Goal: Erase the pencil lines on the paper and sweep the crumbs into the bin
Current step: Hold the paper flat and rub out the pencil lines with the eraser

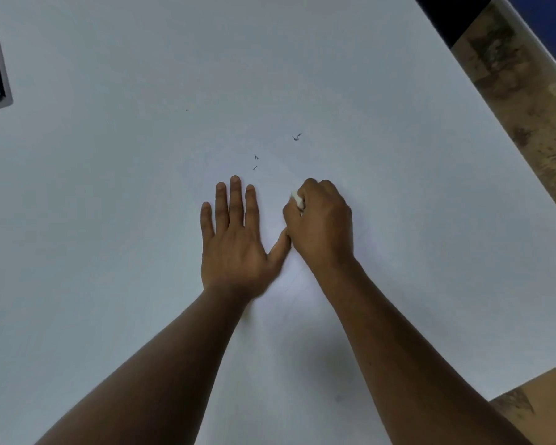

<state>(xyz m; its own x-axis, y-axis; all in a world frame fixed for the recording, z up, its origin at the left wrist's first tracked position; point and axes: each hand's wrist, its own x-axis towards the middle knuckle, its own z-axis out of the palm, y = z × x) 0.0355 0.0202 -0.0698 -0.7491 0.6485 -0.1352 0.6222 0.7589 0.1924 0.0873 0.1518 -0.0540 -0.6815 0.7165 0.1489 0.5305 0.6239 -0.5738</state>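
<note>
Right hand (318,220) fisted round eraser (297,200); left hand (235,239) flat on paper (366,123).

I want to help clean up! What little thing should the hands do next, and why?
Probably gather the crumbs: the right hand, which grips the eraser, could brush the dark eraser crumbs lying beyond the fingertips into one pile while the flat left hand holds the paper down. I see no bin in view.

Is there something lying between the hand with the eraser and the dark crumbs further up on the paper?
Nothing visible. The right hand grips the eraser, and only bare paper lies between it and the crumbs. The left hand rests flat beside it, off that path. No bin is in view.
</note>
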